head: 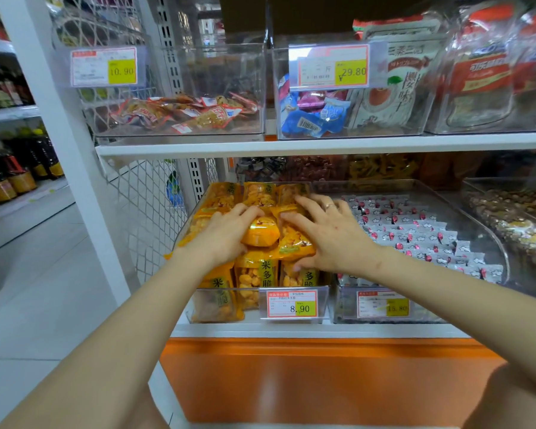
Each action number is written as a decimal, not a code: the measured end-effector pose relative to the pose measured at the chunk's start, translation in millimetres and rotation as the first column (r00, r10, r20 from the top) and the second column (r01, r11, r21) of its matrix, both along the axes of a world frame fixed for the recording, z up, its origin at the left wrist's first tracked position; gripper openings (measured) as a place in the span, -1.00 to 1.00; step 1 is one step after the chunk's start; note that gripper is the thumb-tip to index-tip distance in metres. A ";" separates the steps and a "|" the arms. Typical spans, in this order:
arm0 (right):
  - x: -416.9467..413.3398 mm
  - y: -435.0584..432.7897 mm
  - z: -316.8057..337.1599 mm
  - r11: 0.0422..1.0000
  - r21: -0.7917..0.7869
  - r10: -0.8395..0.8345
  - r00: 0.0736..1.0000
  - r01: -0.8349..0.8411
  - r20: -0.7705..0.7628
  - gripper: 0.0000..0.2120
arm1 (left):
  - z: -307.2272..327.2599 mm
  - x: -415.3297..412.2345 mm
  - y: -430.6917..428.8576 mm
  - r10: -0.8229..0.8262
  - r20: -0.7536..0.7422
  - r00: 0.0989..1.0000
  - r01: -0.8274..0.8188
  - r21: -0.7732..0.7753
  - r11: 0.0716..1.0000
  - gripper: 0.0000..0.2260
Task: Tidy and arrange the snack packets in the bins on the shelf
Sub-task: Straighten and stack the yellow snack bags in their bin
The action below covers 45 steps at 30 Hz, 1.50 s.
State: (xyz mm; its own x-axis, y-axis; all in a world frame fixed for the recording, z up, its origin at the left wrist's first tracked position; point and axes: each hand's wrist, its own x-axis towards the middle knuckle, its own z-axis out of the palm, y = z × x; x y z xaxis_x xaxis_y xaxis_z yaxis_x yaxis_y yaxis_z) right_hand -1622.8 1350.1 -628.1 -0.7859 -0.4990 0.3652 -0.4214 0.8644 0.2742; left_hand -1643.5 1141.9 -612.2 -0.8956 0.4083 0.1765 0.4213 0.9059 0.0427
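Note:
A clear plastic bin (198, 301) on the lower shelf holds several yellow-orange snack packets (257, 277). My left hand (226, 233) rests on the packets at the left side of the bin, fingers curled around one yellow packet (260, 233) in the middle. My right hand (325, 233) lies flat on the packets at the bin's right side, fingers spread, thumb pressed on a front packet. A ring is on one finger of the right hand. Both forearms reach in from below.
To the right stands a bin of white-and-pink packets (415, 233), then a bin of brownish snacks (514, 218). The upper shelf (260, 147) carries bins of orange packets (183, 114), blue packets (313, 119) and large bags. A wire mesh panel (149, 212) is on the left, with bottles (16, 174) beyond.

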 end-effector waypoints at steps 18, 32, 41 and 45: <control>-7.9 -34.9 -13.1 0.991 -0.022 0.130 0.991 -0.130 -0.005 -0.52 | -0.9 -0.8 -29.5 0.044 -0.099 0.994 0.000 0.409 0.912 -0.47; -19.9 -26.1 4.4 0.929 -0.327 0.245 0.951 -0.175 0.187 -0.80 | -1.9 1.1 -35.2 -0.055 -0.078 0.995 0.082 0.414 0.906 -0.61; -16.6 -25.3 4.6 0.981 -0.112 0.178 0.963 -0.158 0.203 -0.55 | -0.6 3.4 -31.1 -0.071 -0.029 0.997 0.076 0.230 0.970 -0.62; -11.5 -5.3 14.3 0.938 -0.318 0.218 0.947 -0.136 0.238 -0.38 | -0.1 7.4 -25.0 -0.076 -0.075 0.994 0.084 0.113 0.990 -0.64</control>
